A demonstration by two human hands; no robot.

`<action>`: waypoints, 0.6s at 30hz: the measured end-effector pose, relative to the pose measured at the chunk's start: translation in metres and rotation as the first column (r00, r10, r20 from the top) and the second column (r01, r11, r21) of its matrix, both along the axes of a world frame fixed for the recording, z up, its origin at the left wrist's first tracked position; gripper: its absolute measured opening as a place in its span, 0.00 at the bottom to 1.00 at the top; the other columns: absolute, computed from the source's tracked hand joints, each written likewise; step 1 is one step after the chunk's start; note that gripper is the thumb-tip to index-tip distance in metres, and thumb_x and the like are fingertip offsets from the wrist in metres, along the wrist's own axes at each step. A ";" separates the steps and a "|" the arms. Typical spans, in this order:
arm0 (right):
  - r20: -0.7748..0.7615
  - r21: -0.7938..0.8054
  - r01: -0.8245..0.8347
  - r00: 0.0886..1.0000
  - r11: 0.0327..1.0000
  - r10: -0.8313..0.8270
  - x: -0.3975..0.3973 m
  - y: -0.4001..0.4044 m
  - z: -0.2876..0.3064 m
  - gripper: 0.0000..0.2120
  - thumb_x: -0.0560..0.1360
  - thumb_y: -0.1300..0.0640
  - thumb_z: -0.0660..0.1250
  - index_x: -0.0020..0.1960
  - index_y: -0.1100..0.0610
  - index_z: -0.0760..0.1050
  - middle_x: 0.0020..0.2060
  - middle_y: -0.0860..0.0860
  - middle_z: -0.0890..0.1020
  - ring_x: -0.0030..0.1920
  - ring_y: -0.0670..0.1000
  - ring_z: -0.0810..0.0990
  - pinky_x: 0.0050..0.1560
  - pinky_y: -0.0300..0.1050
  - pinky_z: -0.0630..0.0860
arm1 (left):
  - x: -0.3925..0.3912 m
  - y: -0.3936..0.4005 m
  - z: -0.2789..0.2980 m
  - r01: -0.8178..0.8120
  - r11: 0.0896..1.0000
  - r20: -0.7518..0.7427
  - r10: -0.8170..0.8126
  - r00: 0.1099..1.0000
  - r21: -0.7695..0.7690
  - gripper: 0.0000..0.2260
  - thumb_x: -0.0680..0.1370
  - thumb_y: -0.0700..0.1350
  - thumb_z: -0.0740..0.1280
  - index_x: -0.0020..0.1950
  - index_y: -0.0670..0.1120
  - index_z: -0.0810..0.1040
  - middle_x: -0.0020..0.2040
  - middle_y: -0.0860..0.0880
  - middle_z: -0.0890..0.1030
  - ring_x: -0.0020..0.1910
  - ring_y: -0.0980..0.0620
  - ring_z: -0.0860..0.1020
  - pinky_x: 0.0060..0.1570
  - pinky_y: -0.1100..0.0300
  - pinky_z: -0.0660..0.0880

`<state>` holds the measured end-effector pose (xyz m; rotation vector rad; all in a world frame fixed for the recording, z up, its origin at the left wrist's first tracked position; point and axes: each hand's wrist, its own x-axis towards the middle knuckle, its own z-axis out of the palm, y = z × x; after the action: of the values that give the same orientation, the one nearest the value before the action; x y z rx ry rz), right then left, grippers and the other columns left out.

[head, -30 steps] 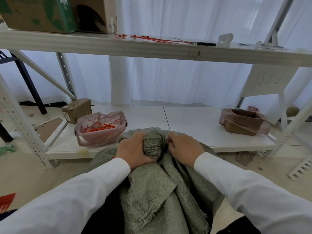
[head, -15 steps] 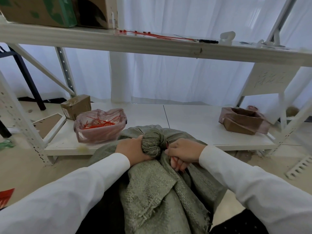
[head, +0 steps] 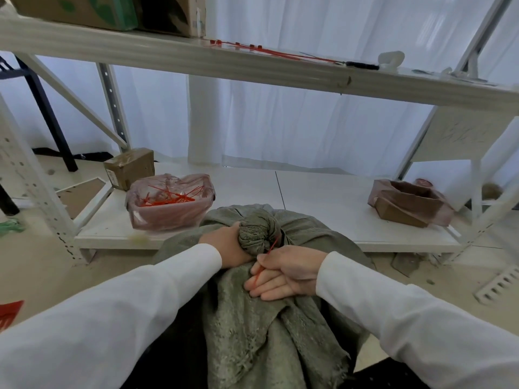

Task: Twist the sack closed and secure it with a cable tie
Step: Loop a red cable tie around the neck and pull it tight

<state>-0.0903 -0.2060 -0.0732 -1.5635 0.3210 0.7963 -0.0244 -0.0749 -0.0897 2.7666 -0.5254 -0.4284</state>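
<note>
Right hand point(head: 283, 272) dropped below sack's knot point(head: 257, 233), pinching tie point(head: 265, 262).

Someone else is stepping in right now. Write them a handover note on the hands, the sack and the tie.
Left hand: clamped on the twisted neck of the green sack, holding the twist.
Right hand: pinching the tail of a red cable tie that runs up behind the neck.
Spare ties sit in the pink bag on the lower shelf, to the left of the sack.
Done: sack twisted, tie placed at the neck.
Left: whether the tie is already locked cannot be seen; pull it tight, then let go.
</note>
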 end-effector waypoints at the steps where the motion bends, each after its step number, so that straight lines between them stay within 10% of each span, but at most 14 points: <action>1: -0.012 0.002 0.002 1.000 1.000 -0.002 0.000 0.002 -0.003 0.16 0.83 0.53 0.50 0.45 0.59 0.71 0.29 0.51 0.84 0.32 0.45 0.84 0.36 0.37 0.81 | 0.001 0.001 -0.001 0.011 1.000 -0.048 -0.011 0.999 -0.016 0.34 0.70 0.62 0.61 0.71 0.48 0.60 0.67 0.45 0.73 0.65 0.44 0.72 0.64 0.52 0.69; 6: 0.000 -0.069 0.008 1.000 0.998 -0.008 0.002 0.015 -0.010 0.17 0.83 0.51 0.49 0.45 0.57 0.72 0.46 0.53 0.84 0.39 0.45 0.81 0.39 0.35 0.79 | 0.004 0.003 0.003 0.056 0.996 -0.139 -0.065 0.988 -0.072 0.39 0.64 0.61 0.59 0.72 0.49 0.61 0.72 0.47 0.66 0.67 0.46 0.70 0.66 0.55 0.67; 10: 0.011 -0.108 -0.016 1.000 0.994 0.018 0.003 0.020 -0.013 0.16 0.83 0.52 0.49 0.45 0.56 0.72 0.62 0.58 0.78 0.51 0.50 0.81 0.43 0.34 0.77 | -0.001 0.003 0.017 0.179 0.982 -0.194 -0.188 0.963 -0.062 0.19 0.78 0.49 0.60 0.67 0.43 0.69 0.68 0.43 0.70 0.66 0.47 0.67 0.65 0.61 0.61; 14: -0.009 -0.090 -0.029 1.000 0.996 0.028 0.008 0.019 -0.014 0.16 0.83 0.52 0.50 0.46 0.56 0.73 0.60 0.57 0.80 0.49 0.48 0.82 0.44 0.35 0.77 | 0.008 0.013 0.019 0.183 0.981 -0.214 -0.192 0.958 -0.062 0.24 0.76 0.49 0.65 0.70 0.43 0.65 0.67 0.46 0.71 0.65 0.49 0.70 0.62 0.65 0.62; 18: -0.054 -0.069 -0.012 0.998 0.998 0.009 0.014 0.018 -0.016 0.16 0.82 0.51 0.51 0.47 0.56 0.74 0.35 0.46 0.85 0.35 0.41 0.83 0.41 0.34 0.79 | 0.013 0.023 0.020 0.182 0.982 -0.212 -0.187 0.959 -0.042 0.24 0.75 0.51 0.65 0.68 0.45 0.65 0.63 0.47 0.76 0.58 0.50 0.76 0.63 0.58 0.69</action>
<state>-0.0760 -0.1878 -0.0896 -1.6115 0.3833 0.8443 -0.0110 -0.0515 -0.0701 2.6160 -0.7304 -0.7505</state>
